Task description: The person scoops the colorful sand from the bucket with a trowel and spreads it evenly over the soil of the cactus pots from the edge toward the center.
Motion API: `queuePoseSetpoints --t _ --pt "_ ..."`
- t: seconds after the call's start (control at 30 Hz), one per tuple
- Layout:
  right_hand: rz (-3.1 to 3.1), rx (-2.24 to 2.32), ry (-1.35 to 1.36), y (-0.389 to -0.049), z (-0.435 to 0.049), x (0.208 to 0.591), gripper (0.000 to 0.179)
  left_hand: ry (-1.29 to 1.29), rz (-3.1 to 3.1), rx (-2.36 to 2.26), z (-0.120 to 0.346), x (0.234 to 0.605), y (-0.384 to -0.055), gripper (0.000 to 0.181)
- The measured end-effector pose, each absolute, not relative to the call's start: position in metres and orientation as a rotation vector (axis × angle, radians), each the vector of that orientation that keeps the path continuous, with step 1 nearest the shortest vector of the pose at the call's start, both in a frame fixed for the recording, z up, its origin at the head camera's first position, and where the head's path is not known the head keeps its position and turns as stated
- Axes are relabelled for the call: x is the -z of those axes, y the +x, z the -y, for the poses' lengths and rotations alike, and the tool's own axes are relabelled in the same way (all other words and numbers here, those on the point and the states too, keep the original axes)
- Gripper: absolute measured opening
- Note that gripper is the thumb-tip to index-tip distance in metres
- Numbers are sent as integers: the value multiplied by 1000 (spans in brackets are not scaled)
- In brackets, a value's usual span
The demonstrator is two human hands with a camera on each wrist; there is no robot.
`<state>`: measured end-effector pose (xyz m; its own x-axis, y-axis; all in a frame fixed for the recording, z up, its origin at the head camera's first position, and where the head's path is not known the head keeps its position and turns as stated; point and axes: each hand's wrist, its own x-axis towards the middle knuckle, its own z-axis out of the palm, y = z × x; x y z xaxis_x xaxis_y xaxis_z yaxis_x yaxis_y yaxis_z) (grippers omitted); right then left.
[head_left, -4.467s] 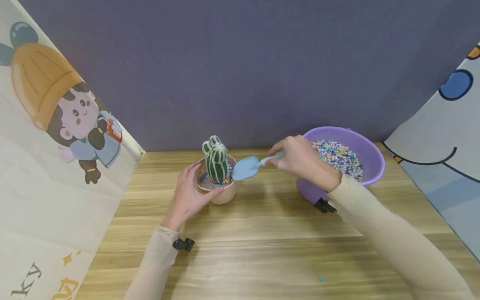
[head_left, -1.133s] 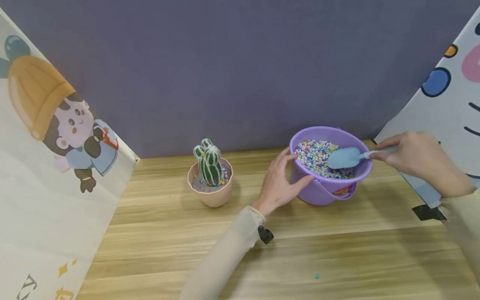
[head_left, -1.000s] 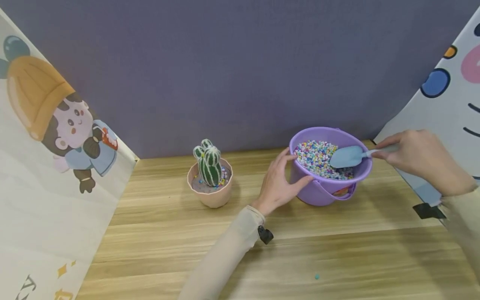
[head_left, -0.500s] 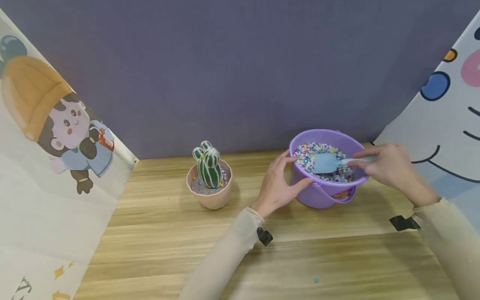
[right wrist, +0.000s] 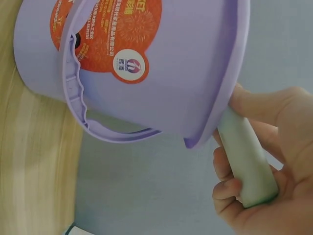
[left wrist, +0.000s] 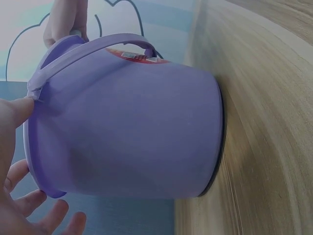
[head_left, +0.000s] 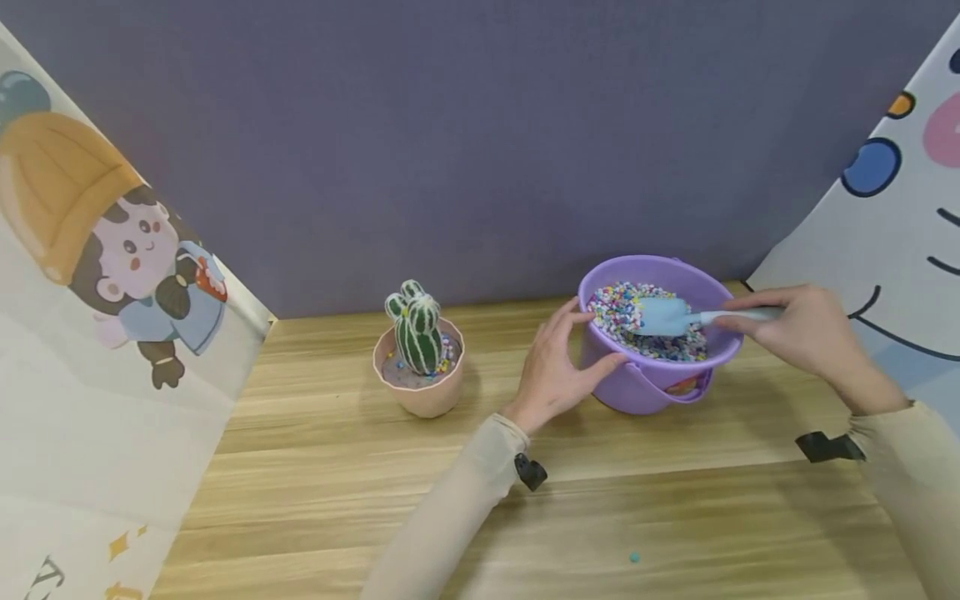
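In the head view, a purple bucket point(head_left: 637, 387) full of small multicoloured beads point(head_left: 618, 312) stands on the right of the table. My left hand point(head_left: 553, 367) holds its left rim, thumb at the front and fingers farther back. My right hand point(head_left: 806, 333) grips the pale handle of a light blue toy shovel point(head_left: 663, 317), whose blade lies over the beads inside the bucket. In the right wrist view the fingers curl round that handle point(right wrist: 247, 161) beside the rim. To the left stands a pink pot point(head_left: 427, 400) with a striped green cactus point(head_left: 418, 337) and some beads around its base.
A single teal bead point(head_left: 634, 557) lies on the wooden table point(head_left: 300, 500) near the front. Behind rises a dark blue-grey wall point(head_left: 480, 150), with printed white panels at both sides. The bucket's handle point(right wrist: 112, 134) hangs down its front.
My left hand has gone from the cactus pot to the bucket's rim. My right hand has brought the shovel from the pot into the bucket, then left across the beads and slightly back right.
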<state>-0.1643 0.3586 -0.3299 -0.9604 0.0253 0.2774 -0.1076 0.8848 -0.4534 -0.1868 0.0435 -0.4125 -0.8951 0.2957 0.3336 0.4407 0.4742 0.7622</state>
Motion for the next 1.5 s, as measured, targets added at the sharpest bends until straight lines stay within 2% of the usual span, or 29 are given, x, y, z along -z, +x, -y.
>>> queuePoseSetpoints --t 0.33,0.73,1.0,1.5 --pt "2770 -766 -64 -158 -367 329 46 -636 2569 1389 -42 411 -185 75" --pt "2710 -826 -68 -156 -367 325 44 -601 2565 1320 -39 405 -184 74" --pt "2706 -850 -94 -156 -366 324 48 -578 2558 1373 -31 403 -184 71" --pt "2674 -927 -55 -157 -355 320 42 -534 2547 1352 2 402 -179 71"
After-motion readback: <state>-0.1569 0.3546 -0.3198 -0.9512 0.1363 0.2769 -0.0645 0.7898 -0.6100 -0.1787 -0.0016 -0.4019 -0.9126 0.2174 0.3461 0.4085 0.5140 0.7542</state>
